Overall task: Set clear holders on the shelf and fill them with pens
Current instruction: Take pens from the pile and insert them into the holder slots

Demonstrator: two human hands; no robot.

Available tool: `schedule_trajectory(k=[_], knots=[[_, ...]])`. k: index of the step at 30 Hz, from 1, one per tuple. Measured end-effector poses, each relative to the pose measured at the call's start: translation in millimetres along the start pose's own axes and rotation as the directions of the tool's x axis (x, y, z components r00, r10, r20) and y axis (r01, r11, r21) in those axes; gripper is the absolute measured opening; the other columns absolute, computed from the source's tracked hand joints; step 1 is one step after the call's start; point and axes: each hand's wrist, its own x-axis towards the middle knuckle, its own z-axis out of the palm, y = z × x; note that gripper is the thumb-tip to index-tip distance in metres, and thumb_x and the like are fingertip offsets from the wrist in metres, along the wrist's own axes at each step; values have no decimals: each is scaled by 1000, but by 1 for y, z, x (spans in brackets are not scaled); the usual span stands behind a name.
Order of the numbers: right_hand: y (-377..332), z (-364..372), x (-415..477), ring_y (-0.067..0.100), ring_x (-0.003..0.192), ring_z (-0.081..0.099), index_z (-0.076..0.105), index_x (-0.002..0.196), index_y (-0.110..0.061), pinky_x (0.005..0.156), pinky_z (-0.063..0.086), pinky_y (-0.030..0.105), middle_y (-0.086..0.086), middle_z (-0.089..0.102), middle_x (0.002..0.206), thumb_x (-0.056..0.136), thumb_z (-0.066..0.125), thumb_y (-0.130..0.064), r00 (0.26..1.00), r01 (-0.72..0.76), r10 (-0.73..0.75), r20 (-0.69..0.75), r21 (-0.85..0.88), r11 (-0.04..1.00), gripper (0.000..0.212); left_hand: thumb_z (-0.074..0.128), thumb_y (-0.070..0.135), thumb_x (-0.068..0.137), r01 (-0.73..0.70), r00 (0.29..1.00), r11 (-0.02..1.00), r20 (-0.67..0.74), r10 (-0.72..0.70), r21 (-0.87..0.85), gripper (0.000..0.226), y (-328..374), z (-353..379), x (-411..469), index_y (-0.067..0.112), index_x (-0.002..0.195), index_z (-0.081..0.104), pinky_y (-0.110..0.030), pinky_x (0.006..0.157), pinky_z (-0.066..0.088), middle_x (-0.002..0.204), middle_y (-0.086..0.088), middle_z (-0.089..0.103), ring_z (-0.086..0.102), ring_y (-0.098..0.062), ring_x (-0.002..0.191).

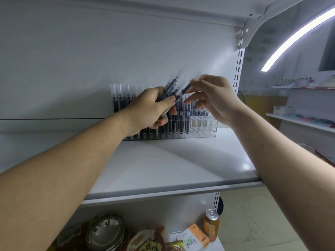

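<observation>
A clear tiered pen holder (203, 131) stands at the back of the white shelf (172, 163), against the rear panel. Dark pens with clear caps fill most of its rows; several slots at its right end hold short or no pens. My left hand (150, 109) grips a fanned bundle of dark pens (174, 87) in front of the holder. My right hand (213, 96) reaches in from the right and pinches the upper end of one pen in that bundle with thumb and forefinger.
The shelf's front edge (181, 189) runs below my forearms. Under it stand an orange drink can (211, 224), a metal bowl (107, 230), a tissue pack (194, 238) and snack packets. A slotted upright (238, 69) flanks the shelf on the right.
</observation>
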Motion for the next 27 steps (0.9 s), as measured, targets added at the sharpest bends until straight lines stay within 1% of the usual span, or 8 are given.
schedule_trajectory(k=[5,9,12,15,19,21,25,27], knots=[[-2,-10,6,23,68,69,60,100,-3,53,44,31,9,71,79,104,51,-6,969,69,-50,-241,68,995,10,51,25,111,21,1000,1000,-13,-21,-6,17,0,-1,-1,11,117,60,-26,42,32,88,-4,69,48,-20,58],[3,-15,11,14,66,69,61,115,-8,53,48,30,7,70,83,106,52,-11,913,114,-174,-368,-180,977,13,50,26,111,35,999,999,-14,-35,0,17,-1,0,0,15,118,60,-26,44,31,88,-2,68,46,-16,56],[9,-15,12,22,77,75,61,117,-13,64,57,41,8,74,93,107,54,-16,918,92,-248,-309,-442,892,13,49,27,111,38,999,999,-18,-38,-2,17,-1,0,0,16,118,60,-25,45,31,88,-2,66,44,-13,56],[13,-12,13,25,81,76,61,123,-14,70,59,45,5,76,93,108,54,-18,944,53,-211,-255,-515,856,17,48,27,112,33,999,999,-21,-33,-2,17,-2,0,0,15,118,60,-25,45,31,89,-3,64,43,-12,55],[16,-10,14,19,79,75,59,123,-16,57,54,34,1,74,91,108,53,-19,957,32,-184,-222,-552,833,17,48,26,111,25,999,1000,-23,-25,5,16,-2,0,0,16,117,60,-24,44,31,88,-3,64,43,-11,55],[19,-10,16,20,74,74,60,122,-17,54,53,35,1,73,90,108,54,-19,963,25,-172,-208,-566,824,16,48,26,111,23,1000,1000,-21,-22,12,17,-3,0,1,15,117,60,-24,44,32,88,-2,64,44,-11,55],[28,-7,16,2,51,62,60,121,-19,41,42,20,2,74,86,108,54,-18,986,9,-108,-127,-607,795,15,49,26,111,13,1000,1000,-20,-13,27,17,-3,0,1,15,116,60,-24,44,33,88,-3,64,44,-12,56],[32,-5,16,-1,42,54,61,121,-17,38,37,18,4,75,82,107,55,-18,993,-10,-65,-96,-627,779,15,49,27,111,8,1000,1000,-23,-8,27,17,-4,0,1,15,116,61,-24,44,33,89,-4,65,43,-13,56]])
